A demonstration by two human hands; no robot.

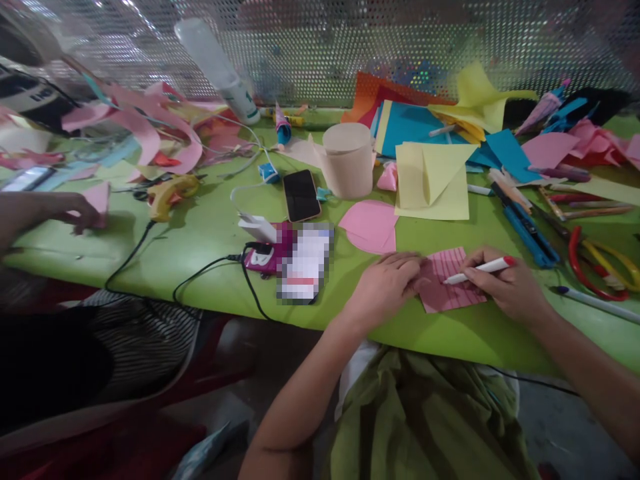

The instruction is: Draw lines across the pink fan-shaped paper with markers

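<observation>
A small square of pink paper (444, 297) with red lines drawn across it lies on the green table in front of me. My left hand (387, 285) rests at its left edge, fingers bent and holding it against the table. In my right hand (505, 287) is a white marker with a red end (483, 268); its tip points down at the paper among the lines. Just beyond my left hand lies a rounded pink paper cutout (370, 227). Folded pale yellow sheets (433, 180) lie behind the lined paper.
Right side: blue cutter (530, 230), red-and-yellow-handled scissors (595, 263), a pen (600, 305). Left: a phone with a lit screen (305, 263), a power strip (270, 257), a dark phone (301, 195), a yellow glue gun (170, 195) with its cord. Another person's hand (75, 212) touches pink paper.
</observation>
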